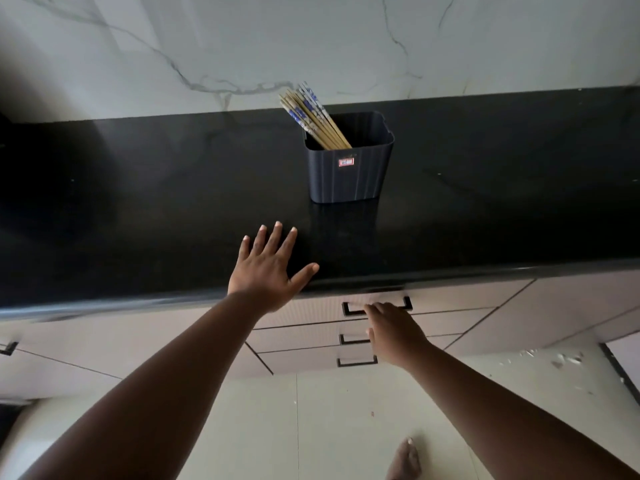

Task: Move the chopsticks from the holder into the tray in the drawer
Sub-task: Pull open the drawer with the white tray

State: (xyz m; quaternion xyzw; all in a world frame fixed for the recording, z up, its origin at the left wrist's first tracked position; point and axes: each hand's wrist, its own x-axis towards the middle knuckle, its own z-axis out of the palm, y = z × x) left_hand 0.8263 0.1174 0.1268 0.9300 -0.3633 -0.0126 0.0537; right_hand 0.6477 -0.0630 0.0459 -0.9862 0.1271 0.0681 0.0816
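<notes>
Several wooden chopsticks point(313, 116) with blue-and-white tops lean to the left inside a dark ribbed holder point(348, 171) standing on the black countertop point(138, 202). My left hand point(268, 268) lies flat with fingers spread on the counter's front edge, below and left of the holder. My right hand point(393, 329) reaches the black handle point(407, 303) of the top drawer point(311, 311) under the counter, fingers at the bar; the grip itself is hidden. The drawer is closed, so its tray is out of sight.
Two more drawers with black handles point(349, 339) sit below the top one. Cabinet doors flank them on both sides. A marble wall point(311, 39) backs the counter. A bare foot point(403, 460) stands on the pale tiled floor.
</notes>
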